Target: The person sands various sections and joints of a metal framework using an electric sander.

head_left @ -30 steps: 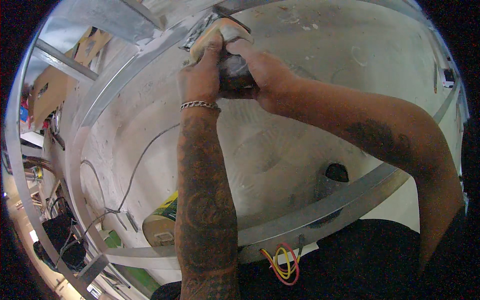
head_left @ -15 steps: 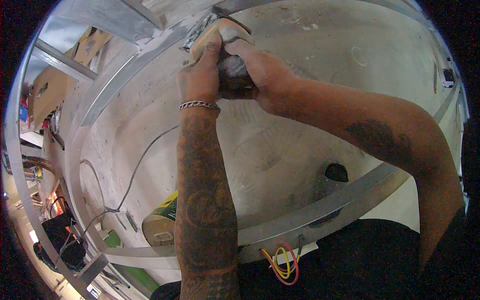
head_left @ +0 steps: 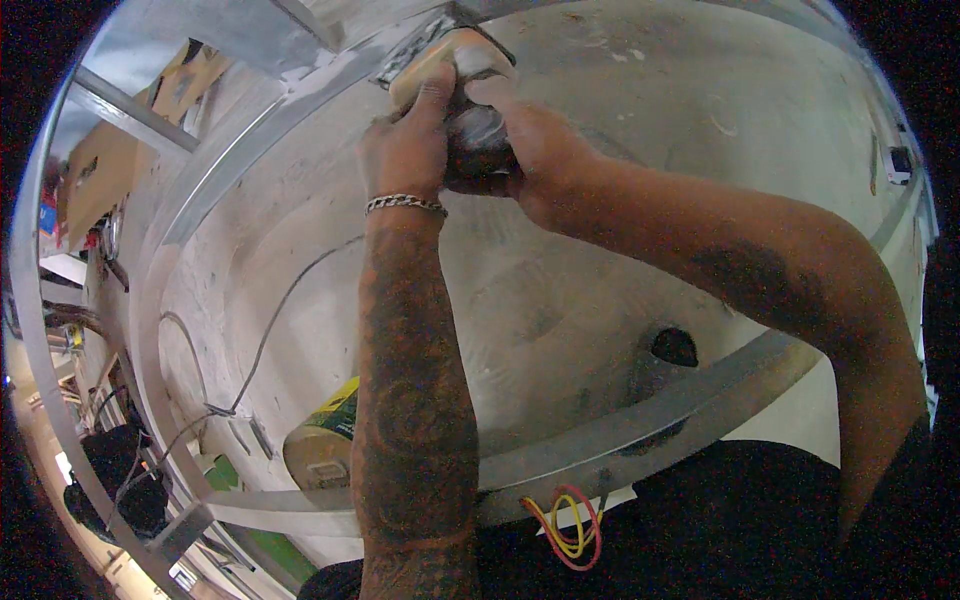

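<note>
Grasping a dusty sander (head_left: 480, 140) between left hand (head_left: 405, 150) and right hand (head_left: 540, 145), over a pale panel (head_left: 560, 270). Has a can (head_left: 320, 447) below the left hand, beside that forearm (head_left: 415, 400), and looped wires (head_left: 571, 552) lower still.

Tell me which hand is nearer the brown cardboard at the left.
Left. The left hand is right of the brown cardboard, on the left side of the handheld tool; the right hand is farther right, on the tool's other side.

The tool (head_left: 478, 132) seemed, through blur, pale orange and black with whitish patches; the panel (head_left: 560, 265) was grey with faint swirls, the wire loop (head_left: 572, 551) red and yellow, the can (head_left: 316, 460) tan, its label (head_left: 338, 410) yellow and dark green
</note>
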Available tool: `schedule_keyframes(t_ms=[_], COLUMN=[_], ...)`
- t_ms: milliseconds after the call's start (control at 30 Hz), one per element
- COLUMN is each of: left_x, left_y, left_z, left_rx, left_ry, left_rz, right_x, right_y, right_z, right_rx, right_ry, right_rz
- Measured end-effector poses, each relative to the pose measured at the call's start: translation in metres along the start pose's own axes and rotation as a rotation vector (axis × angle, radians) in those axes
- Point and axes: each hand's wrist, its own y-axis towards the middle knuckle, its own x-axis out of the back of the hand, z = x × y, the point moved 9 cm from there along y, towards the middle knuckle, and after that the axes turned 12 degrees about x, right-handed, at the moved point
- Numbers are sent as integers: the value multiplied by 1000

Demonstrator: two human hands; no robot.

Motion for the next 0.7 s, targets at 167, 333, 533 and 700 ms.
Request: schedule_keyframes(t_ms=[167,333,533,700], left_x=[4,4,0,4], left_y=[-7,-9,-19,-15], left_z=[-22,-25,-36,-34], left_rx=[-83,-82,-117,-104], left_ry=[-70,8,-12,-22], left_rz=[45,4,40,15], right_x=[-11,-15,-7,-11], right_y=[-15,-15,-3,-11], right_z=[10,15,29,22], right_rx=[-181,-150,123,-91], right_ry=[299,357,131,272], right_rz=[-129,-51,51,-43])
